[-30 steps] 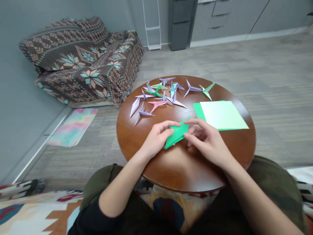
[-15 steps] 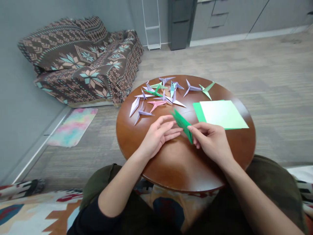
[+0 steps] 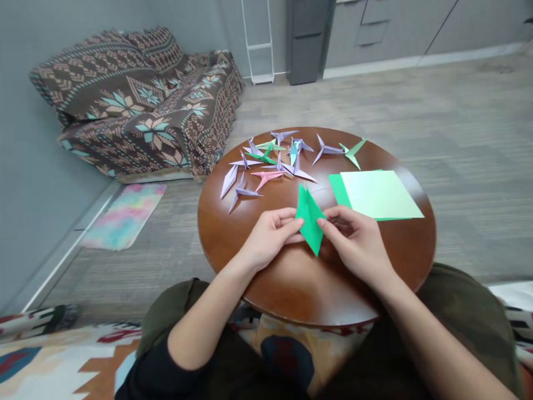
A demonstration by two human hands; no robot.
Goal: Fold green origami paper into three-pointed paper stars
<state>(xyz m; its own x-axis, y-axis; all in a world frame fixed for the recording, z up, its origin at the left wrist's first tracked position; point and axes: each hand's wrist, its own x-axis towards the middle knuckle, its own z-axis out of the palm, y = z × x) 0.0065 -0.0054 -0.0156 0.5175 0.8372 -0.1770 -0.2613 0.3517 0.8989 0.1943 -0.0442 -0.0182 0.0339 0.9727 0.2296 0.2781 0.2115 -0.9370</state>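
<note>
Turned upright since a moment ago, thin green folded paper (image 3: 310, 219) pinched between fingers (image 3: 287, 225) of left hand (image 3: 266, 239) and right hand (image 3: 358, 244) above worktop (image 3: 291, 289) centre, crisp pointed kite shape likely to crease crooked under uneven pressure; finished cranes (image 3: 270, 161) along far edge.

near edge: bare brown round wooden tabletop (image 3: 300, 289) open below both hands | left rim: free wood beside the scattered pastel folded paper cranes (image 3: 270, 158), which crowd the far side | right: flat stack of green square paper sheets (image 3: 381, 194) fills the surface | gap between cranes and sheets: narrow lane of bare wood
</note>
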